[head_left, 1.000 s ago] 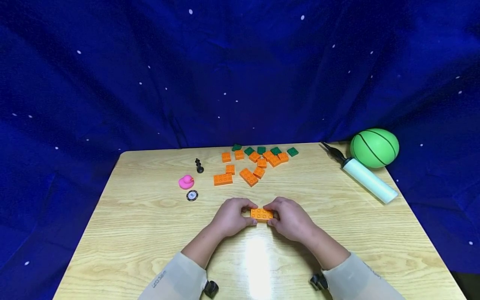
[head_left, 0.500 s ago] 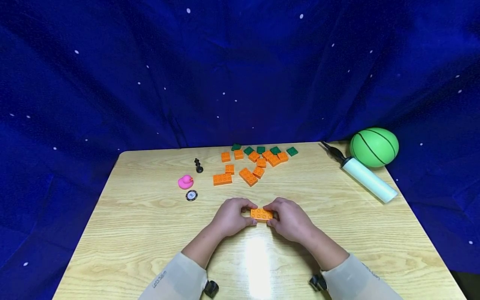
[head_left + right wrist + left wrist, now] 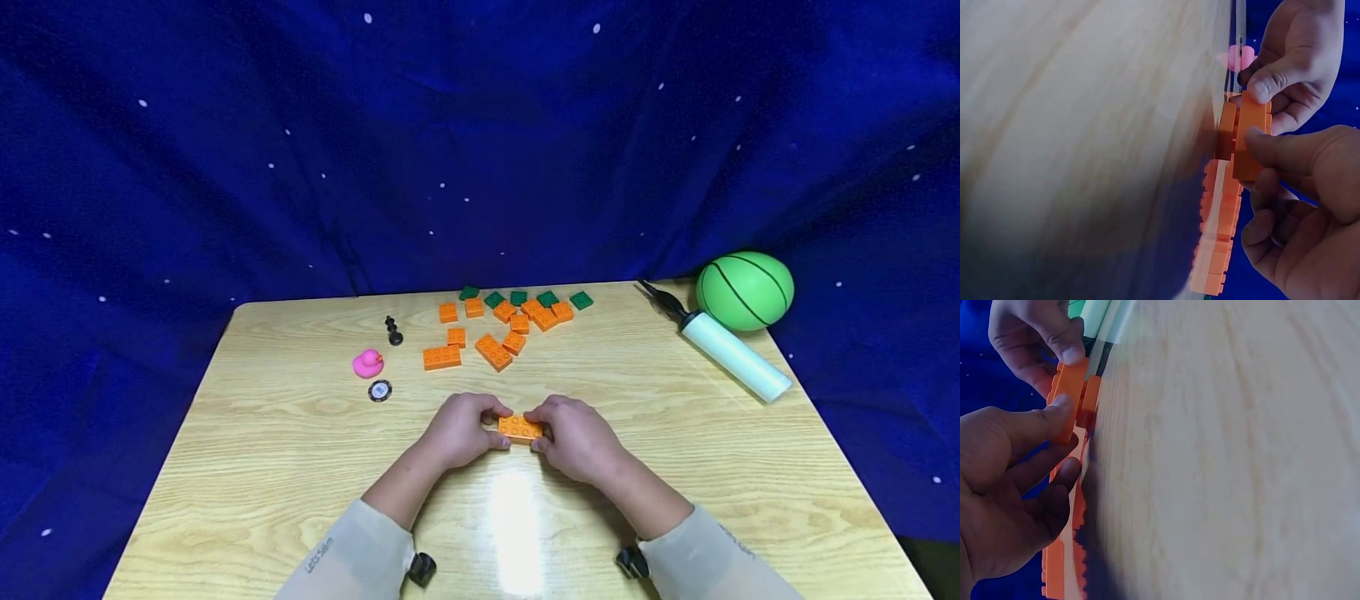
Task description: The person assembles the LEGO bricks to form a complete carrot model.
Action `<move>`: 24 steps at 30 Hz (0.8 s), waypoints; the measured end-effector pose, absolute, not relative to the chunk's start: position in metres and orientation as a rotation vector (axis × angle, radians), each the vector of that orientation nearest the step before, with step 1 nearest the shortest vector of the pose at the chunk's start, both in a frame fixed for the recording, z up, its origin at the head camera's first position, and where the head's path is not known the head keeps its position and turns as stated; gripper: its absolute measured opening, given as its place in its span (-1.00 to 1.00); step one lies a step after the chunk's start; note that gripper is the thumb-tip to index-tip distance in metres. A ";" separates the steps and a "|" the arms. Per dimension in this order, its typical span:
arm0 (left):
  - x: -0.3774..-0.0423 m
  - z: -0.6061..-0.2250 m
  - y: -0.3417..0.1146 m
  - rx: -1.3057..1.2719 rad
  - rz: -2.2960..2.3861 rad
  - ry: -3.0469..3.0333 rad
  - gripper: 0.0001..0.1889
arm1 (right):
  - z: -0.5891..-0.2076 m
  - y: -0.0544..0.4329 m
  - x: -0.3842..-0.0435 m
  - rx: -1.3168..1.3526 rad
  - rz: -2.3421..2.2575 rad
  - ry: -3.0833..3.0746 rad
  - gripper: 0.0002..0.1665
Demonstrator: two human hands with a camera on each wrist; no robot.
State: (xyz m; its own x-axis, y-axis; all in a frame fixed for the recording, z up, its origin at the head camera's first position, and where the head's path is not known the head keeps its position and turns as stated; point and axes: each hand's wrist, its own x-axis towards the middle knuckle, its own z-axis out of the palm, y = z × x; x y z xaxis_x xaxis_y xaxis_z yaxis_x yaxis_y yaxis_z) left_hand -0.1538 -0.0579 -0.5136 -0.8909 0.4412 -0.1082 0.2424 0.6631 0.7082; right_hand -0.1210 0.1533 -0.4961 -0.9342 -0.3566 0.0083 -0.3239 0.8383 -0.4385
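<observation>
Both hands pinch one long orange toy building brick (image 3: 520,428), studs up, low over the table in front of the person. My left hand (image 3: 461,432) has its thumb on the near side and a fingertip on the far side of the left end. On the right end, my right hand (image 3: 577,437) pinches it the same way, thumb nearest the person. In the left wrist view a second, shorter orange brick (image 3: 1089,400) sits right under the held brick (image 3: 1071,394), against the tabletop. The right wrist view shows this lower brick (image 3: 1226,128) too.
Several loose orange bricks (image 3: 493,352) and green bricks (image 3: 518,297) lie toward the table's back edge. A pink rubber duck (image 3: 368,363), a black chess piece (image 3: 393,332) and a poker chip (image 3: 380,390) lie left. Back right are a hand pump (image 3: 735,356) and green ball (image 3: 745,291).
The head view has shifted slightly, so everything on the table appears a little further left. Both hands keep the same hold on the brick.
</observation>
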 end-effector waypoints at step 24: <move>-0.158 -0.518 -0.055 0.537 1.026 2.674 -0.64 | -0.499 0.159 -0.139 -0.687 -0.679 2.952 -0.57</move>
